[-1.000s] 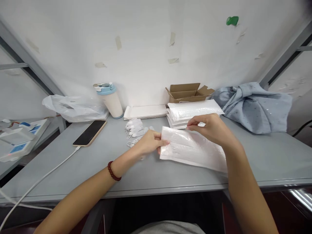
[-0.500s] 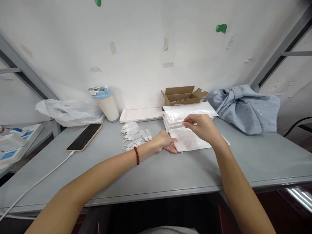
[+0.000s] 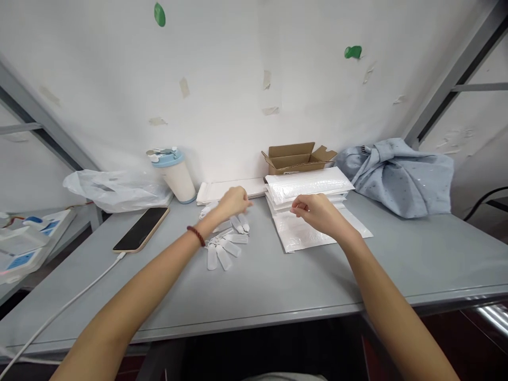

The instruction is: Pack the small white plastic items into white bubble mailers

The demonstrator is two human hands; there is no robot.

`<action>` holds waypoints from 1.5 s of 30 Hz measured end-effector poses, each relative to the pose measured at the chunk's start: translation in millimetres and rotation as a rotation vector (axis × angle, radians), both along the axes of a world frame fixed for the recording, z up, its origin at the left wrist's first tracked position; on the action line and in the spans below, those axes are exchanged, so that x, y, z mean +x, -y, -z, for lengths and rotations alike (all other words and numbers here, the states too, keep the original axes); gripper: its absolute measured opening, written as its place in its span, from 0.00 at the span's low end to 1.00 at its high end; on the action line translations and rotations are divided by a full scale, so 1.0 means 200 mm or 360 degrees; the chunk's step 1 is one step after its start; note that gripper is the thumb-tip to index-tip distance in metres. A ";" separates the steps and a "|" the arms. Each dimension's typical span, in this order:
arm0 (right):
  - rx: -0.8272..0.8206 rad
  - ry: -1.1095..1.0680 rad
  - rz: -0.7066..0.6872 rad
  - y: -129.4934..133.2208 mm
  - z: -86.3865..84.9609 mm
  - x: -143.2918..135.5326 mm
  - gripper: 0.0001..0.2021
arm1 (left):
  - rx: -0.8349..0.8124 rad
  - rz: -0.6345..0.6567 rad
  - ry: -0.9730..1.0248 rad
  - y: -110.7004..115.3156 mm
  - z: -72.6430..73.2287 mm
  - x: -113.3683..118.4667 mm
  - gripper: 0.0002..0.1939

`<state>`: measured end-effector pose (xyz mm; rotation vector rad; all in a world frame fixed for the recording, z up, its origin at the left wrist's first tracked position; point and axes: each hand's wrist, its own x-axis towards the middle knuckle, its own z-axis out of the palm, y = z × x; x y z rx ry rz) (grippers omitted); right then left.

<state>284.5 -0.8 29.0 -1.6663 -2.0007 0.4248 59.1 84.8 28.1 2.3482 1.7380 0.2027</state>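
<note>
My left hand (image 3: 234,202) hovers over the far part of a pile of small whitish tag-like pieces with thin loops (image 3: 224,258), near a flat white stack (image 3: 254,186). Its fingers point away and are partly hidden, so I cannot see any hold. My right hand (image 3: 311,208) is raised above the white bubble mailers (image 3: 309,186), thumb and fingertips drawn together in a pinch. Whatever may be between them is too small to make out. The lowest mailer (image 3: 297,238) lies flat on the table under that hand.
An open cardboard box (image 3: 296,159) stands behind the mailers, with a blue fabric bag (image 3: 405,177) to its right. A tumbler (image 3: 178,180), a plastic bag (image 3: 115,190) and a phone (image 3: 142,229) on a white cable (image 3: 75,291) are on the left of the grey table (image 3: 246,296).
My left hand has left the lower mailer's corner and moved left and away, over the small pieces. The right hand has shifted slightly left and stays pinched above the mailers.
</note>
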 end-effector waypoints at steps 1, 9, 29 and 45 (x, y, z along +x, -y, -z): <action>0.0004 0.0010 -0.0009 0.00 0.00 -0.01 0.07 | 0.0062 -0.0008 -0.0096 -0.07 -0.01 -0.04 0.10; 0.0007 0.0000 -0.0058 -0.01 0.02 -0.03 0.09 | 0.0172 -0.0003 -0.0346 -0.29 0.00 -0.14 0.08; 0.0515 -0.0025 -0.0041 -0.02 0.04 -0.06 0.12 | 0.1007 -0.0193 -0.0196 -0.03 -0.09 -0.23 0.22; 0.1670 0.0002 -0.0510 0.07 0.09 -0.22 0.21 | 0.1329 -0.0019 0.0644 0.32 0.04 -0.40 0.19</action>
